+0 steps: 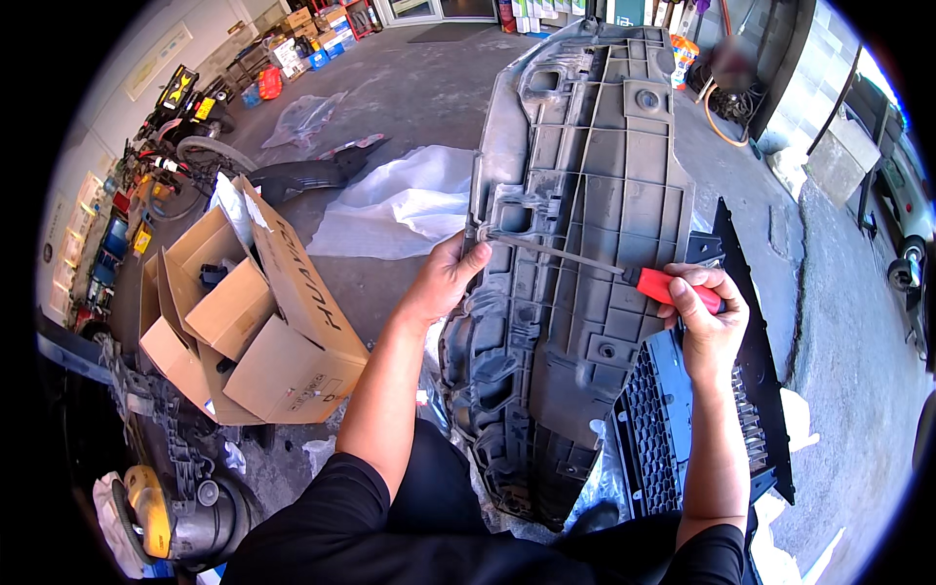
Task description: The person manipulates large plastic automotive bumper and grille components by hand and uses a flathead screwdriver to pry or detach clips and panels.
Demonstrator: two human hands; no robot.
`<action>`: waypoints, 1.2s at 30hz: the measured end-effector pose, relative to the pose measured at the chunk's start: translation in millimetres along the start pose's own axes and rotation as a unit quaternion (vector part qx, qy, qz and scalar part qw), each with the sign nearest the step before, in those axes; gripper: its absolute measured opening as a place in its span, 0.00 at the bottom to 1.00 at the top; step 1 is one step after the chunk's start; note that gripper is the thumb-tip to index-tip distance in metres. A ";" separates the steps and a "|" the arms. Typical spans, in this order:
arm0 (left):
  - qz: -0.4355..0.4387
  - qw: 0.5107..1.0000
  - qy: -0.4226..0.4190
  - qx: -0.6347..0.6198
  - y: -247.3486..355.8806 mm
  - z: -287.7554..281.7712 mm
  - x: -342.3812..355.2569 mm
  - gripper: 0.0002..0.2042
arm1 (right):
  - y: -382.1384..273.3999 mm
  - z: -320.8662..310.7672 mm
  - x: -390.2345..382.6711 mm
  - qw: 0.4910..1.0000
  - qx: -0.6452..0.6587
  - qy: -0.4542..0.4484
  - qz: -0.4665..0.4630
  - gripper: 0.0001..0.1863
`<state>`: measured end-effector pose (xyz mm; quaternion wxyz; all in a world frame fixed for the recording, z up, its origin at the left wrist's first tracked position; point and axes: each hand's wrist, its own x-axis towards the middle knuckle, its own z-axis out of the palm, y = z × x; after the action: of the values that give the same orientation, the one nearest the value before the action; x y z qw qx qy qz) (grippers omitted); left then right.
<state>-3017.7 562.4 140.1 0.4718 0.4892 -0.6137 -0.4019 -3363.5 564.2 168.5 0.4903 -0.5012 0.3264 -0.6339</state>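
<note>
A large, dusty dark-grey plastic car panel [595,195] with raised ribs and cut-outs stands lengthwise in front of me. My left hand [444,280] is closed on its left edge, thumb on the ribbed face and the other fingers partly hidden. In my right hand [710,312] is a screwdriver [673,290], gripped by its red handle. Its long thin shaft lies across the panel toward the left, and the tip reaches a small fitting at the edge, close to my left thumb. The tip is too small to tell whether it sits in the fitting.
An open cardboard box [312,351] stands at left, near a white plastic sheet [390,210] on the floor. Right of the panel lies a black honeycomb grille [651,429]. A yellow-and-grey machine [151,512] is at lower left; a bicycle [195,161] stands farther back.
</note>
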 end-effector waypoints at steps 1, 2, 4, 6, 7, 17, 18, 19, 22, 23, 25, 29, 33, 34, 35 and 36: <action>0.001 1.000 0.000 -0.002 -0.2 -0.7 0.8 0.25 | -0.7 0.5 0.5 1.000 0.002 0.002 -0.002 0.05; 0.002 1.000 0.000 0.004 0.0 -1.7 1.7 0.25 | -1.8 0.9 1.0 1.000 0.000 0.000 0.002 0.05; 0.003 1.000 -0.001 0.017 1.5 -3.6 3.3 0.25 | -5.5 0.3 2.6 1.000 0.003 -0.001 0.008 0.06; -0.007 1.000 -0.013 0.013 4.6 -4.9 4.7 0.24 | -12.5 -2.7 4.9 0.999 -0.023 -0.045 -0.001 0.09; -0.010 1.000 -0.015 0.011 6.7 -5.4 5.5 0.23 | -17.2 -4.7 5.7 0.997 -0.035 -0.068 -0.006 0.10; -0.036 0.997 -0.046 -0.044 24.5 -1.6 8.8 0.20 | -99.0 5.8 34.9 0.883 -0.399 -0.242 -0.045 0.23; -0.023 0.997 -0.043 -0.066 25.6 1.4 8.8 0.20 | -108.6 10.1 38.1 0.884 -0.398 -0.245 -0.026 0.21; 0.000 0.995 -0.044 -0.091 26.7 4.6 9.4 0.20 | -121.0 12.1 41.9 0.895 -0.365 -0.244 0.079 0.21; -0.003 0.993 -0.032 -0.110 30.3 11.4 11.6 0.20 | -141.3 22.1 44.8 0.861 -0.424 -0.271 0.076 0.21; -0.005 0.996 -0.025 -0.090 31.5 12.4 11.6 0.20 | -145.6 24.7 44.1 0.842 -0.454 -0.285 0.070 0.21; 0.010 0.998 -0.012 -0.060 32.9 14.1 13.6 0.20 | -148.3 30.0 43.6 0.821 -0.489 -0.293 0.041 0.20; -0.015 0.999 0.004 -0.028 31.6 15.8 14.6 0.19 | -148.5 31.7 41.2 0.779 -0.522 -0.312 -0.151 0.18; -0.025 0.998 0.005 -0.051 26.6 20.9 16.9 0.18 | -143.6 26.2 47.4 0.517 -0.645 -0.342 -0.447 0.19; -0.020 0.998 0.008 -0.060 25.3 22.4 17.0 0.18 | -141.1 25.8 48.9 0.507 -0.661 -0.317 -0.453 0.20; -0.023 0.998 0.010 -0.055 24.1 24.3 16.6 0.18 | -138.3 25.7 47.3 0.544 -0.630 -0.322 -0.451 0.20; -0.026 0.998 0.016 -0.051 23.1 24.6 16.5 0.18 | -134.1 27.7 44.2 0.577 -0.614 -0.324 -0.429 0.21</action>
<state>-3048.1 551.6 159.6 0.4952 0.4867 -0.5715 -0.4374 -3377.3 565.5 311.8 -0.1913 -0.9362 0.2035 -0.2132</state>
